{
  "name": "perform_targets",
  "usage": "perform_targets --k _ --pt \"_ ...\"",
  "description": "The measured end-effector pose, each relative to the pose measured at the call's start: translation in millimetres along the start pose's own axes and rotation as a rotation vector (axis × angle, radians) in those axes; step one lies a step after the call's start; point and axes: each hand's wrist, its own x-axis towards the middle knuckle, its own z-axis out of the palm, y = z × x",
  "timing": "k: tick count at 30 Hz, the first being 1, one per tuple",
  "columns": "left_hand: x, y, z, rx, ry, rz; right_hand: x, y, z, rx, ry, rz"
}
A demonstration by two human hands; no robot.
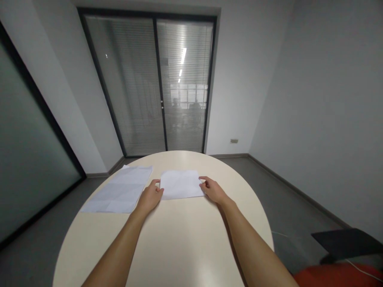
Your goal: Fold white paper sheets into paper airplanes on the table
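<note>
A white sheet of paper (181, 184), wider than it is deep, lies in front of me on the pale round table (179, 239). My left hand (151, 196) grips its left edge, with the thumb on the near side and the fingers curled at the edge. At the opposite edge, my right hand (213, 189) pinches the paper between thumb and fingers. Left of my left hand, larger white sheets (119, 191) with visible crease lines lie flat, partly overlapping one another.
Beyond the table stands a glazed partition with blinds (143, 87). At the lower right are a red seat (335, 275) and a flat black object (347, 243) with a thin cable. A wall socket (233, 141) sits low on the back wall.
</note>
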Motion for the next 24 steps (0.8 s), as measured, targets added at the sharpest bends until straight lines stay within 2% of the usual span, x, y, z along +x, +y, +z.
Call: perform_targets --k 8,12,14,17,20,24 --pt "-4.3 3.7 -1.2 0.287 -0.079 -0.064 1.5 3.8 0.9 -0.031 -0.017 0.016" --pt "-8.1 9.7 -1.8 0.464 -0.068 -0.077 1.2 -0.5 -1.8 -0.101 -0.034 0.044" --pt "-10.9 13.5 0.8 0.485 -0.03 -0.002 0.8 -4.5 -3.1 -0.187 -0.036 0.045" --pt "-17.3 20.0 12.0 0.472 -0.002 0.207 -0.6 -14.3 -1.8 -0.304 0.002 -0.008" --pt "-25.8 27.7 28.2 0.522 -0.075 0.32 -4.5 -29.5 7.5 -0.31 0.014 -0.147" --pt "-33.8 39.8 41.8 0.529 -0.202 0.371 -12.9 -49.9 28.7 -0.329 -0.125 -0.33"
